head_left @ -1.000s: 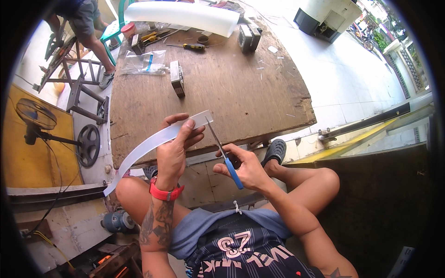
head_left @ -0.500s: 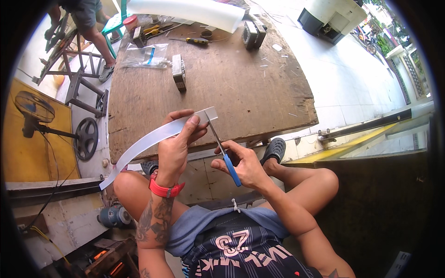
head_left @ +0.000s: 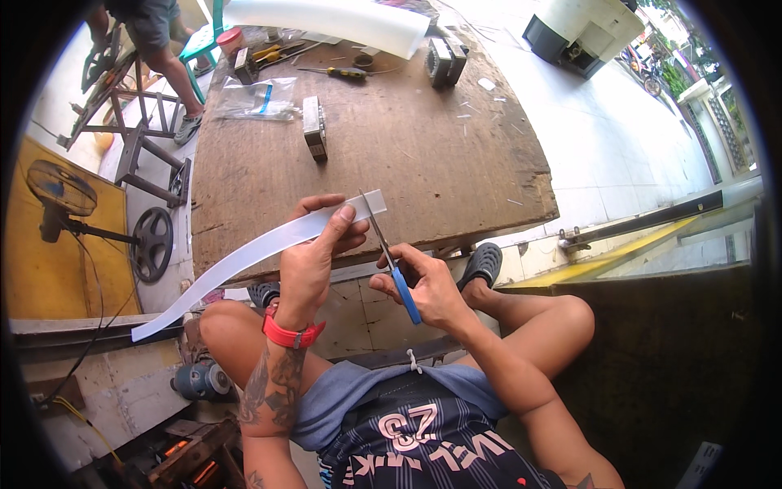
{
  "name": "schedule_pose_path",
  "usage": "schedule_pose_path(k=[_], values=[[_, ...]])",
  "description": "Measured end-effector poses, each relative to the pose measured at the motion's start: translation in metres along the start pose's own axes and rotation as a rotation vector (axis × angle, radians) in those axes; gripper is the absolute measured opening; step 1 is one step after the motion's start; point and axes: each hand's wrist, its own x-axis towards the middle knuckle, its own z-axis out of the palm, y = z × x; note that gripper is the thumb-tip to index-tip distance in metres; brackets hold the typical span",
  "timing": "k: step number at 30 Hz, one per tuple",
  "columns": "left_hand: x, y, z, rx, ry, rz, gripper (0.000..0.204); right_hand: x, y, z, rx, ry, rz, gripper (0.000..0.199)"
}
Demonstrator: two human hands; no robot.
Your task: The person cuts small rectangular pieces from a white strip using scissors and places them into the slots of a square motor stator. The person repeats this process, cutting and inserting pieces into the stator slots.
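A long translucent white plastic strip [head_left: 236,265] is pinched between the thumb and fingers of my left hand [head_left: 319,232]. Its long tail curves down to the left past my knee, while a short end juts out to the right. My right hand [head_left: 423,285] grips blue-handled scissors [head_left: 401,292], thumb and fingers at the handles. Their blades lie across the strip near its short end, just right of my left thumb. Beyond my hands, a small metal block [head_left: 314,129] stands on the wooden table [head_left: 407,155].
A clear plastic bag [head_left: 257,99], a yellow-black screwdriver [head_left: 346,72], another metal block [head_left: 445,62] and a rolled translucent sheet [head_left: 334,23] lie on the table's far part. Small plastic offcuts [head_left: 486,84] are scattered at right. A fan [head_left: 61,191] stands left; another person's leg [head_left: 175,69] shows behind.
The strip's tail has swung outward to the left and straightened somewhat. Both hands stay nearly in place, and the scissors have shifted very slightly with the blades still across the strip.
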Motion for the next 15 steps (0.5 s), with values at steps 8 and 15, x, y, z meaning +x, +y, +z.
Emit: schedule_pose_path(k=[8, 15], values=[[0.0014, 0.0067, -0.0056, -0.179, -0.002, 0.051, 0.034, -0.0051, -0.0025, -0.0062, -0.057, -0.001, -0.055, 0.061], [-0.0002, 0.0013, 0.0001, -0.038, 0.032, 0.067, 0.035, -0.0068, -0.0085, -0.0045, -0.066, -0.038, -0.028, 0.064]])
